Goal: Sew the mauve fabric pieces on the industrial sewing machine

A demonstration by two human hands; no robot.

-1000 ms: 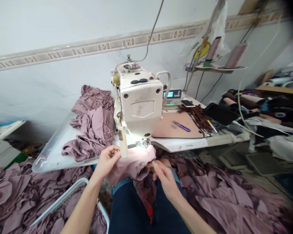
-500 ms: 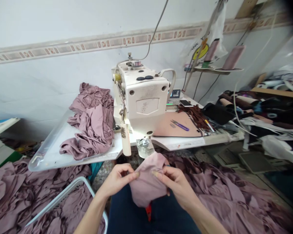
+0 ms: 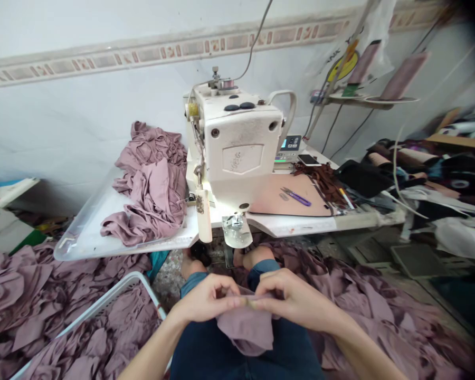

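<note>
Over my lap hangs a mauve fabric piece [image 3: 247, 330], its upper edge pinched between both hands. My left hand [image 3: 214, 296] grips that edge with thumb and bent fingers. Thumb tip almost to thumb tip with it, my right hand [image 3: 287, 293] pinches the same edge from the other side. The loose lower part of the cloth drops below my fingers. Just beyond the hands stands a white sewing machine [image 3: 241, 142], its small metal sewing bed [image 3: 237, 235] apart from the cloth. Part of the fabric behind my fingers is hidden.
Mauve garments [image 3: 150, 184] lie heaped on the table's left. A white basket [image 3: 83, 311] with more cloth stands at lower left. Purple thread snips [image 3: 296, 197] rest on a tan mat [image 3: 269, 198]. Mauve cloth [image 3: 364, 301] is piled at right. Thread cones [image 3: 406, 76] stand upper right.
Both hands have come closer together and the cloth has moved down and nearer to my lap. Its upper part, spread before, is now gathered between the fingers. The view has shifted slightly.
</note>
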